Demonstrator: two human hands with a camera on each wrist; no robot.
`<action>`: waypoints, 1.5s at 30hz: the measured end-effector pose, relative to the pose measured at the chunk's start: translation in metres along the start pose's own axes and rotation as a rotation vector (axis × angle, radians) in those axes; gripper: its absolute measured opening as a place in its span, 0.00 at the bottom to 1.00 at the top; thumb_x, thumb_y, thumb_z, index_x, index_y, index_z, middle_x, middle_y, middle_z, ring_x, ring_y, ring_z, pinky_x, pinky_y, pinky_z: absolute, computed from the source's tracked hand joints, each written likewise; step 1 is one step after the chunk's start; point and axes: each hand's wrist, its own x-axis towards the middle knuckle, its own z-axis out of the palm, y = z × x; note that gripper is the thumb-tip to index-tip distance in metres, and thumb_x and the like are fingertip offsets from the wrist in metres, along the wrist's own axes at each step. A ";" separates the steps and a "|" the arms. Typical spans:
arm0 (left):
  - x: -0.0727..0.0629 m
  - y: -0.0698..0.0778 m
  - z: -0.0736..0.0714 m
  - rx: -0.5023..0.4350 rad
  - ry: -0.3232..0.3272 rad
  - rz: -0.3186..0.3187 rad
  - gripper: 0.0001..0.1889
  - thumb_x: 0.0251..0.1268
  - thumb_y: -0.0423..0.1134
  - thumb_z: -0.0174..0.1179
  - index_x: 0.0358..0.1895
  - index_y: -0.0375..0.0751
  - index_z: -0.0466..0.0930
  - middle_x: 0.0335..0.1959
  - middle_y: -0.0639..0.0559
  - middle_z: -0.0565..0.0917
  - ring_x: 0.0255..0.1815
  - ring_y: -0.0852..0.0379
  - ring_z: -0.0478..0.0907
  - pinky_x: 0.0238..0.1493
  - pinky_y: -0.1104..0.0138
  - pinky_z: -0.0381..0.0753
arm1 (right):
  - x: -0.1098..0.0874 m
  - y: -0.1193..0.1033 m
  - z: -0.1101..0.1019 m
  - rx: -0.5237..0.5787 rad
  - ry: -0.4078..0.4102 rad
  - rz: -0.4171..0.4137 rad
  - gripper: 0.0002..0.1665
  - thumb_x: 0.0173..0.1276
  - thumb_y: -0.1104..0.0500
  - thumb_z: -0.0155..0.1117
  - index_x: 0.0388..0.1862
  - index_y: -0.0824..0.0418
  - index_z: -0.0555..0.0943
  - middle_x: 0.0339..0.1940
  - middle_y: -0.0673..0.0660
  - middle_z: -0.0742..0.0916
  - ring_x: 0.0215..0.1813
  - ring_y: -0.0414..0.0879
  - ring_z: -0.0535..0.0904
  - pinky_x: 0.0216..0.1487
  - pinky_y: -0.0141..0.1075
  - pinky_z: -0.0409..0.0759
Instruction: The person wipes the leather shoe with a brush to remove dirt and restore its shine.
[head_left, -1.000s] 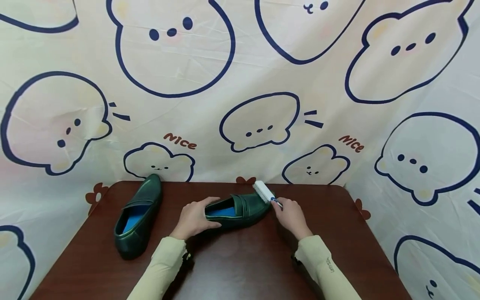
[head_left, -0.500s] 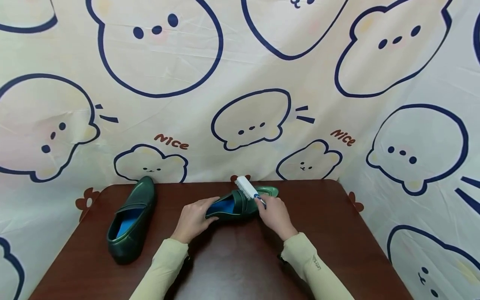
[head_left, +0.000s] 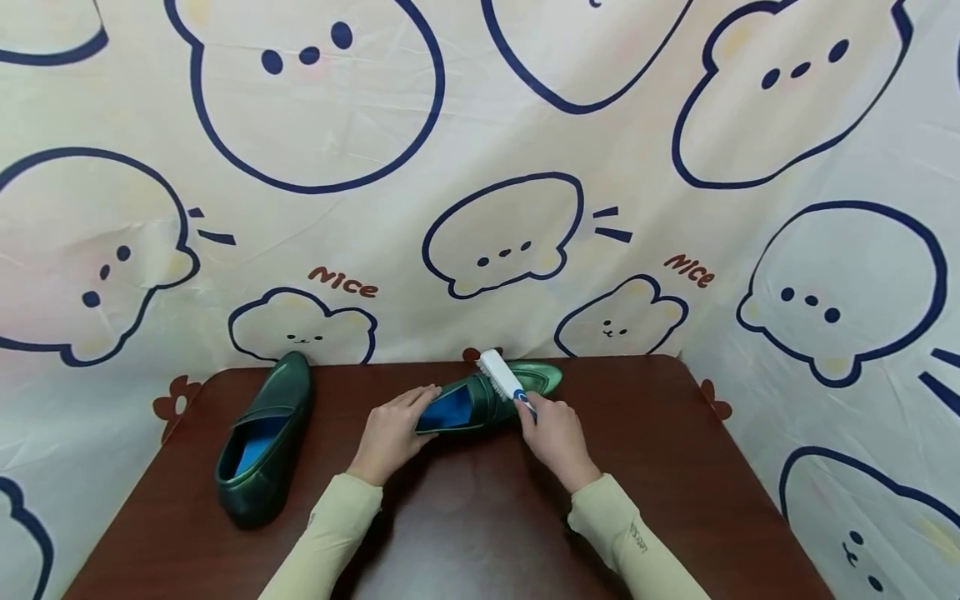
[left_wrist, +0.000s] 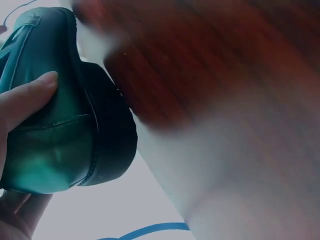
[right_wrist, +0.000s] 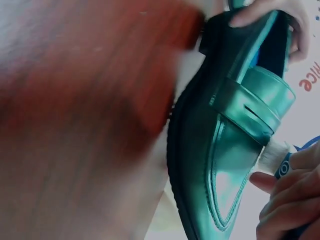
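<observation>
My left hand (head_left: pixel 390 432) grips a dark green leather loafer (head_left: pixel 483 400) round its heel, thumb on the near side and fingers on the far side. In the left wrist view the thumb lies along the heel quarter (left_wrist: pixel 52 147). The loafer's toe points right, and its blue insole (head_left: pixel 448 408) shows. My right hand (head_left: pixel 558 437) holds a white brush (head_left: pixel 498 373) with a blue-and-white handle. Its bristles touch the upper beside the strap; in the right wrist view the bristles (right_wrist: pixel 273 156) meet the far side of the vamp. A matching loafer (head_left: pixel 291 392) stands on the left.
Both shoes are at a brown wooden table (head_left: pixel 450 533) with rounded back corners. Behind it hangs a pale cloth (head_left: pixel 420 125) printed with cartoon bears, reaching round both sides. The other loafer's toe reaches the table's back edge.
The brush has moved left from the toe to the upper near the strap. The gripped loafer's toe has swung toward the back. My left hand keeps its grip on the heel.
</observation>
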 end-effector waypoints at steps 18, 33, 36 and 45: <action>0.003 -0.003 0.003 -0.065 0.006 -0.035 0.37 0.45 0.44 0.85 0.63 0.48 0.83 0.57 0.47 0.88 0.55 0.49 0.87 0.52 0.51 0.87 | -0.001 0.032 -0.019 -0.170 0.104 0.113 0.17 0.78 0.54 0.62 0.42 0.69 0.83 0.18 0.57 0.81 0.18 0.49 0.74 0.20 0.43 0.74; -0.003 0.001 0.004 -0.030 0.046 -0.018 0.38 0.43 0.44 0.86 0.64 0.50 0.83 0.59 0.48 0.88 0.57 0.50 0.87 0.51 0.52 0.87 | 0.004 0.031 -0.016 -0.129 0.012 0.081 0.18 0.77 0.52 0.63 0.52 0.64 0.87 0.30 0.60 0.89 0.24 0.49 0.79 0.27 0.46 0.80; -0.003 0.000 0.004 -0.038 0.044 -0.018 0.38 0.43 0.43 0.86 0.64 0.49 0.83 0.59 0.48 0.88 0.57 0.50 0.87 0.52 0.52 0.87 | 0.003 0.042 -0.024 -0.174 0.065 0.118 0.17 0.77 0.52 0.63 0.47 0.66 0.87 0.26 0.60 0.88 0.21 0.50 0.77 0.22 0.45 0.77; -0.002 0.000 0.003 -0.041 0.029 -0.032 0.37 0.44 0.44 0.85 0.63 0.50 0.83 0.58 0.48 0.88 0.57 0.50 0.87 0.53 0.52 0.86 | 0.002 0.037 -0.026 -0.176 0.105 0.091 0.17 0.78 0.53 0.62 0.46 0.68 0.84 0.20 0.59 0.83 0.19 0.51 0.76 0.21 0.45 0.75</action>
